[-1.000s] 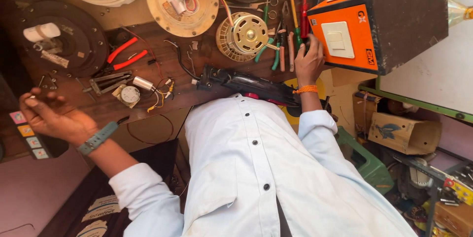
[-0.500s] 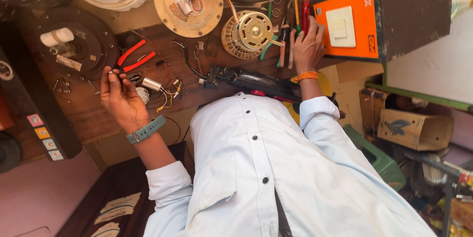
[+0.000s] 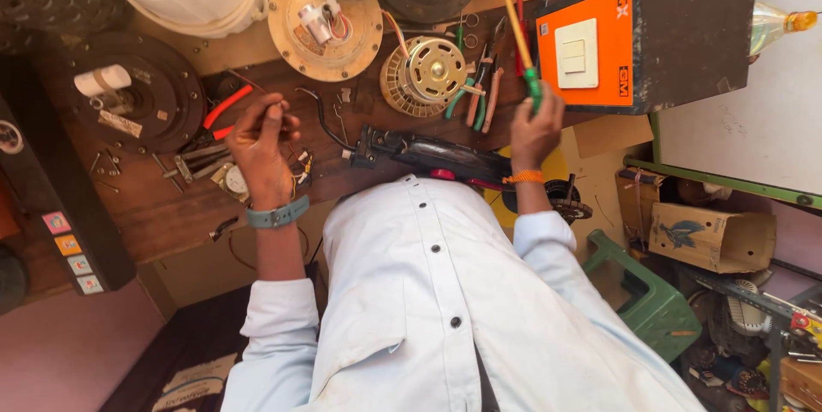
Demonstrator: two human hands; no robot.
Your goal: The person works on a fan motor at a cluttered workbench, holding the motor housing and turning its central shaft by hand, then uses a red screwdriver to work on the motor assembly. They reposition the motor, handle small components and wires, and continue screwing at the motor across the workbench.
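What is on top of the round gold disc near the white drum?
On the gold disc stands a small white part with red wires. What lies under that part is covered.

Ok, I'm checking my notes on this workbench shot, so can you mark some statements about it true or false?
1. The right hand grips a green-handled tool. True.
2. The left hand has an orange band at its wrist. False: it has a teal watch; the orange band is at the right wrist.
3. The orange-fronted box carries a white switch plate. True.
4. The red-handled pliers lie on top of the box. False: they lie on the wooden bench, beside the left hand.
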